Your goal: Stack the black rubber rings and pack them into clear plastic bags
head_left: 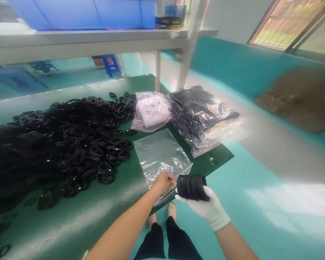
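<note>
My right hand (206, 209), in a white glove, is wrapped round a stack of black rings (193, 187) lined up side by side like a short tube. My bare left hand (164, 182) is pinched at the near edge of a clear plastic bag (162, 151), just left of the ring stack. The bag lies flat on the green table top and looks unfilled. Several loose black rings form a large heap (78, 141) to the left of the bag.
Behind the clear bag lie a pinkish plastic packet (152, 110) and a large clear bag packed with black items (200, 112). A shelf (97, 45) with a blue bin (86, 14) spans above the table. The table's edge (222, 162) ends at the right.
</note>
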